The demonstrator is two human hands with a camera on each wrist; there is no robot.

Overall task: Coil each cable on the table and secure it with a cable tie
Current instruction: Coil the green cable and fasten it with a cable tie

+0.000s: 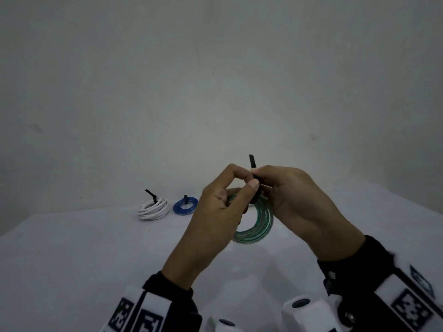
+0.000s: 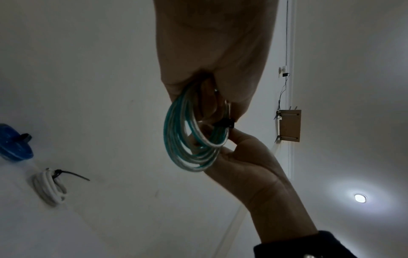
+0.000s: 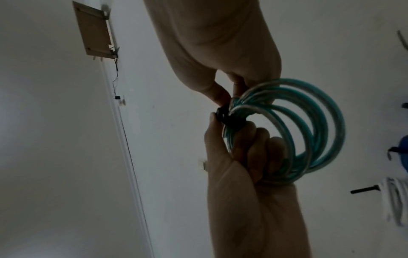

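Both hands cinch one tie round one green coil; two coils tied

Head view, centre: the left hand covers the left arc of the green cable coil; the cable tie vanishes between both hands' fingers, its head unseen. Right wrist view, right edge: the blue coil and white coil are cut off.

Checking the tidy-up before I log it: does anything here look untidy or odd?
Only small things: the white coil has a long untrimmed tie tail sticking up, and the green coil loops fan apart.
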